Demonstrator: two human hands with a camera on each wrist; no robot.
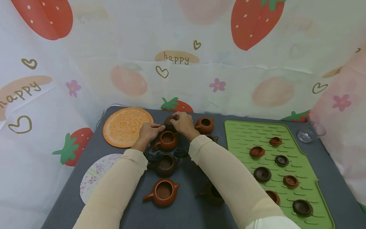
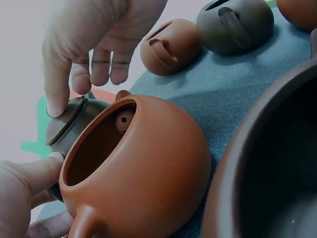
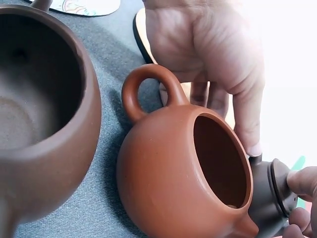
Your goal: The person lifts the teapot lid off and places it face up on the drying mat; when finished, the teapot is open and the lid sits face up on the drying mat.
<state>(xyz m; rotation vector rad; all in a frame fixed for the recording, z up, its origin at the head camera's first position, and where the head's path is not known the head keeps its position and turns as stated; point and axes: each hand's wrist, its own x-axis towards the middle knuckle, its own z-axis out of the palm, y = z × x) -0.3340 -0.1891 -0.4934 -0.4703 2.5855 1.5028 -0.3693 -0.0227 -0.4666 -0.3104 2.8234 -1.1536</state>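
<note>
At the far end of the table, a dark brown teapot (image 1: 170, 127) stands between both hands, with its lid (image 3: 282, 181) seated on top. My left hand (image 1: 149, 133) holds the pot's handle side, its thumb at the handle in the right wrist view. From the other side, my right hand (image 1: 183, 123) grips the lid with thumb and fingers. Right in front of this pot is an open reddish-brown teapot (image 2: 163, 163), showing a pierced strainer ball inside. Nearer to me are a larger dark teapot (image 1: 166, 164) and a reddish one (image 1: 164, 192), both without lids.
A green mat (image 1: 240, 133) on the right bears several small red and dark lids. Behind my right arm stand another reddish teapot (image 1: 205, 125) and partly hidden dark ones. An orange-slice placemat (image 1: 125, 127) and a patterned round mat (image 1: 95, 171) lie left. A clear glass (image 1: 307, 135) stands far right.
</note>
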